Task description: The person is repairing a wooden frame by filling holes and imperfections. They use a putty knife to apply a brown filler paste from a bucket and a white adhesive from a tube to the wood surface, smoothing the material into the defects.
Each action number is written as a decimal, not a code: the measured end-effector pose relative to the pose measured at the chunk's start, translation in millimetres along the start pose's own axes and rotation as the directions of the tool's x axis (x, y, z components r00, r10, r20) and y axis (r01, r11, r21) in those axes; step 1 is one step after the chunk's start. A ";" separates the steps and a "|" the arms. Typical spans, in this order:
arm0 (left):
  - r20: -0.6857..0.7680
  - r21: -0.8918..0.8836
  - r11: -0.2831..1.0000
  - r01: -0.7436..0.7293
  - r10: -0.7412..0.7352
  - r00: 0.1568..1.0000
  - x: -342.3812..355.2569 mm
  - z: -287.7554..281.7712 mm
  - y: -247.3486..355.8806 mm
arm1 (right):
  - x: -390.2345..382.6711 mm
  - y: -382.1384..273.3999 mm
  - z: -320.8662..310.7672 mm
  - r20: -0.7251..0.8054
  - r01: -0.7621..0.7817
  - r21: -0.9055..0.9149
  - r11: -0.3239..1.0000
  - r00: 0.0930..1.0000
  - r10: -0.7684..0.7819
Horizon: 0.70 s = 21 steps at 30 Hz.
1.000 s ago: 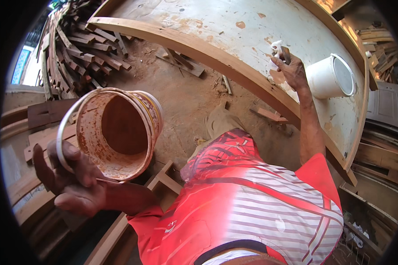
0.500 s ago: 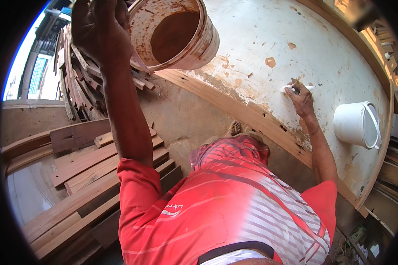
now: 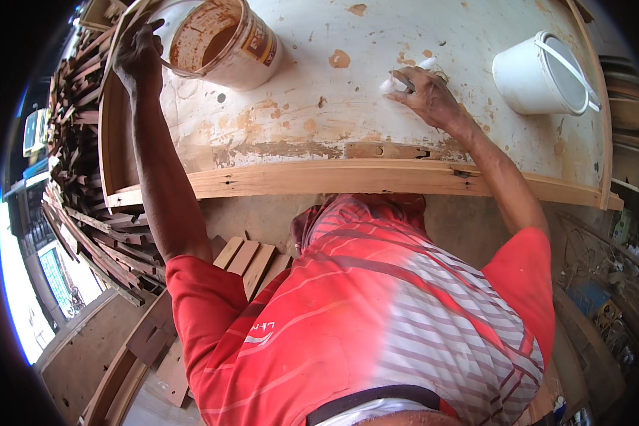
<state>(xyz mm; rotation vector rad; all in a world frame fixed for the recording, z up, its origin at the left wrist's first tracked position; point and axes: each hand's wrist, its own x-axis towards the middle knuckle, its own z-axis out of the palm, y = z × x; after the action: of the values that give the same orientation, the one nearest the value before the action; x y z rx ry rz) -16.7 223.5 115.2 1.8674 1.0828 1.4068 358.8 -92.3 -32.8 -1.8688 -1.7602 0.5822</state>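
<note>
My left hand [image 3: 140, 55], at the upper left, is closed at the bucket's wire handle, index finger partly extended. The brown-stained bucket [image 3: 252, 67], with brown material inside, is over the worn white panel [image 3: 312, 99]; whether it rests fully on it, I cannot tell. My right hand [image 3: 427, 99] grips a crumpled white item [image 3: 394, 86], perhaps cloth or paper, with a thin brownish piece partly hidden by the fingers, low on the panel. To its right, a white lidded bucket [image 3: 522, 82] with a white handle stands on the panel.
A raised wooden frame [image 3: 298, 177] edges the panel nearest my body. Stacked timber offcuts [image 3: 78, 192] fill the left side, with boards [image 3: 245, 259] lying low behind my left arm. More planks [image 3: 625, 121] lean at the right, above assorted clutter [image 3: 610, 312].
My left hand has carried the brown-stained bucket up from the lower left onto or over the panel. The view has turned, so the panel now lies straight across in front of me.
</note>
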 end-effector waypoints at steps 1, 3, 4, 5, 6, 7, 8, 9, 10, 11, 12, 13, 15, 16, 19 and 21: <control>0.082 0.203 0.979 -0.017 0.000 0.997 8.5 -2.1 -3.3 | -4.9 1.7 -5.8 -0.007 0.016 -0.060 0.998 1.000 -0.017; 0.112 0.398 0.903 -0.160 0.126 0.986 1.5 -3.3 2.5 | -17.2 -5.9 -18.0 -0.091 0.024 -0.106 0.994 0.995 -0.034; 0.150 0.577 0.768 -0.279 0.237 0.960 -1.3 -13.2 5.6 | -25.4 -18.7 -30.6 -0.181 0.020 -0.094 0.995 0.983 -0.037; 0.118 0.675 0.667 -0.314 0.322 0.939 -9.6 -17.4 7.6 | -37.1 -30.1 -46.7 -0.272 0.013 -0.087 0.996 0.962 -0.036; 0.049 0.668 0.688 -0.284 0.340 0.939 -25.9 -17.5 18.2 | -54.8 -46.5 -71.7 -0.308 0.014 -0.150 0.989 0.950 -0.060; -0.020 0.649 0.715 -0.259 0.356 0.934 -42.2 -14.8 27.3 | -77.3 -64.6 -88.4 -0.392 -0.069 -0.006 0.998 0.918 0.061; -0.122 0.524 0.837 -0.160 0.259 0.958 -78.3 -10.8 42.7 | -92.4 -81.0 -100.2 -0.450 -0.110 0.156 0.982 0.877 0.170; 0.001 0.450 0.866 -0.217 0.242 0.970 -106.8 -7.0 56.4 | -113.6 -87.0 -114.1 -0.508 -0.137 0.362 0.922 0.800 0.319; 0.133 0.341 0.902 -0.265 0.233 0.963 -132.3 7.3 59.5 | -140.1 -93.4 -122.3 -0.667 -0.013 0.471 0.882 0.649 0.366; 0.285 0.185 0.966 -0.182 0.125 0.950 -159.0 11.7 56.3 | -166.2 -86.2 -118.3 -0.766 0.061 0.567 0.821 0.406 0.499; 0.439 0.053 0.996 -0.067 0.037 0.898 -185.1 15.1 51.3 | -188.9 -81.8 -108.8 -0.797 0.098 0.600 0.794 0.161 0.583; 0.583 0.044 0.996 -0.072 0.033 0.812 -205.9 21.3 51.2 | -217.2 -61.7 -88.4 -0.769 0.158 0.623 0.766 -0.055 0.636; 0.782 0.091 0.992 -0.092 -0.014 0.623 -236.6 31.3 55.2 | -275.0 -31.5 -23.7 -0.475 0.271 0.828 0.492 -0.127 0.871; 0.837 0.050 0.995 -0.092 0.009 0.547 -246.6 33.1 55.7 | -279.1 -47.9 13.7 -0.329 0.202 0.914 0.352 -0.136 0.934; 0.916 0.098 0.975 -0.198 -0.010 0.402 -266.4 32.3 56.7 | -289.9 -91.5 94.6 -0.213 0.062 0.976 0.210 0.041 0.976; 0.933 0.131 0.966 -0.224 -0.043 0.359 -271.4 30.2 54.2 | -271.0 -114.5 93.9 -0.348 -0.025 0.938 0.347 -0.021 0.937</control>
<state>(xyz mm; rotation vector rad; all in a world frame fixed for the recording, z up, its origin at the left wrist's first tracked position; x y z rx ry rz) -7.0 -35.4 13.2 2.3873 0.5082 0.0079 191.8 -351.8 -43.4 -1.5411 0.3133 0.1852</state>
